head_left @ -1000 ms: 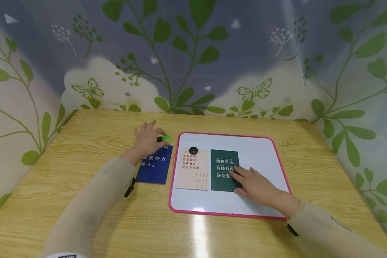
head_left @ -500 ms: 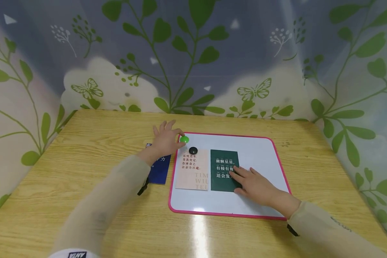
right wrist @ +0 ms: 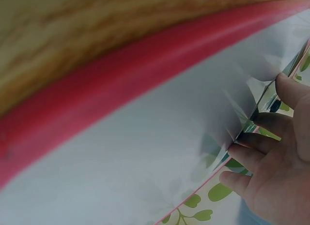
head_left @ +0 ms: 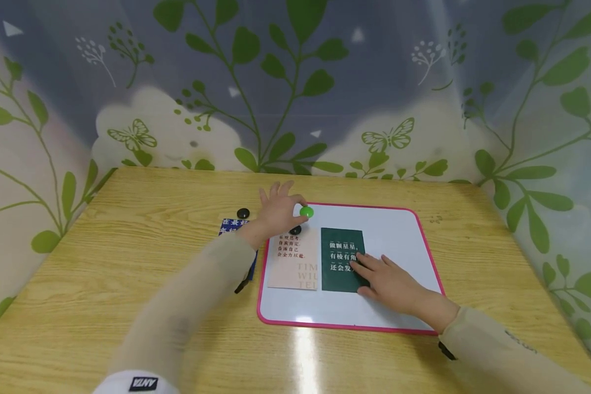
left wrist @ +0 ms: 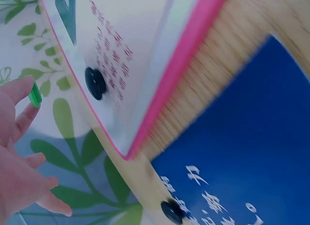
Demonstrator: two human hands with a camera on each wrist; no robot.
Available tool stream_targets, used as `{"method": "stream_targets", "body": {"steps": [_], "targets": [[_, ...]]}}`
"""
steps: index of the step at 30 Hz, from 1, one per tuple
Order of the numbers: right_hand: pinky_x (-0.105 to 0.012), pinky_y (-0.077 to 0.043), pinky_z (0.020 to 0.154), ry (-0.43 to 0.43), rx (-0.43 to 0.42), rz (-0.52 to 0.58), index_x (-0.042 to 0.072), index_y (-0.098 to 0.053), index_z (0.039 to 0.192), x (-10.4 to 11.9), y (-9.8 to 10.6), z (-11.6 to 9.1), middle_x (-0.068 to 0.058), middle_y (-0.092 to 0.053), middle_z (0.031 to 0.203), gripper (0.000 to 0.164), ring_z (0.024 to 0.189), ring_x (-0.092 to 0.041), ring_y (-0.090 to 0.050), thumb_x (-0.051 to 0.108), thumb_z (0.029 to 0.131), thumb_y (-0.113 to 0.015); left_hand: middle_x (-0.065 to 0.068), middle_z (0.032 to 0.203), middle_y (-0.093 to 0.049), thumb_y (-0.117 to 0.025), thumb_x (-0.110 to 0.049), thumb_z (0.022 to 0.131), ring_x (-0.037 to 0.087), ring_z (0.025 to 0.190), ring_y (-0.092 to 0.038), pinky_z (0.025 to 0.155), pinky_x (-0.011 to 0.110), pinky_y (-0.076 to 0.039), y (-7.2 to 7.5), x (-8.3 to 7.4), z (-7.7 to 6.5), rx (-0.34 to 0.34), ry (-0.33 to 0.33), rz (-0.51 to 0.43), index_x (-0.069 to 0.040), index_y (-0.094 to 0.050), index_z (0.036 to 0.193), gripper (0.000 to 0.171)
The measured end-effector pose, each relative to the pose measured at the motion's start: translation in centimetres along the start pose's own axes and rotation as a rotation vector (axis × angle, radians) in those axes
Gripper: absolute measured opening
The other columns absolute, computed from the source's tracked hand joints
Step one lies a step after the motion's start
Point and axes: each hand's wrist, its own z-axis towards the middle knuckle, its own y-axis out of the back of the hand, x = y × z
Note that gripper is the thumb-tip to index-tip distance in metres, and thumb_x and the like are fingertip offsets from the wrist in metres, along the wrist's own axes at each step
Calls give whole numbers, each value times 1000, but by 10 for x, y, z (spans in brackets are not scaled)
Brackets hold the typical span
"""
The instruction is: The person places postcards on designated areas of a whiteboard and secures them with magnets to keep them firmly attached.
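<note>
Between thumb and forefinger, my left hand (head_left: 278, 214) pinches a round green magnet (head_left: 306, 211), its other fingers spread. This hand is over the top left part of a pink-framed whiteboard (head_left: 391, 230). Below it, a pale pink card (head_left: 293, 268) with printed text lies on the board, a black magnet (left wrist: 96, 83) at its top. Beside that card is a dark green card (head_left: 341, 280) with white writing. The extended fingers of my right hand (head_left: 393, 285) rest on the green card's right edge; in the right wrist view they touch the card's edge.
Left of the board, a blue card (left wrist: 242, 118) lies on the wooden table (head_left: 152, 219), partly hidden by my left arm in the head view. Another black magnet (head_left: 243, 213) sits by its top edge. A leaf-patterned wall covering (head_left: 295, 109) rises behind the table.
My left hand has carried the green magnet rightward, from above the blue card to over the whiteboard's top. The right hand stays in place on the green card.
</note>
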Motion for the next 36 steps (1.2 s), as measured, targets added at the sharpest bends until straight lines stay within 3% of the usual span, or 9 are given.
{"method": "stream_targets", "body": {"steps": [11, 18, 36], "targets": [[-55, -31, 107, -19, 23, 3, 4, -45, 138, 0, 0, 1, -18, -43, 144, 60, 133, -33, -40, 35, 89, -60, 12, 156, -19, -64, -39, 87, 40, 143, -10, 110, 67, -1, -9, -24, 9, 21, -42, 7, -22, -63, 117, 34], [-54, -31, 108, -32, 31, 8, 5, -45, 139, 1, 1, 2, -18, -43, 144, 60, 133, -32, -40, 35, 89, -61, 11, 156, -20, -63, -41, 87, 41, 143, -13, 109, 67, -4, -17, -35, 15, 41, -61, 66, -25, -63, 118, 35], [-55, -32, 107, -23, 30, 2, 5, -44, 139, -1, 0, 2, -18, -43, 144, 62, 133, -32, -41, 36, 88, -62, 10, 156, -20, -61, -42, 88, 39, 143, -12, 111, 66, -3, -33, -56, 27, 112, -72, 89, -27, -63, 118, 34]]}}
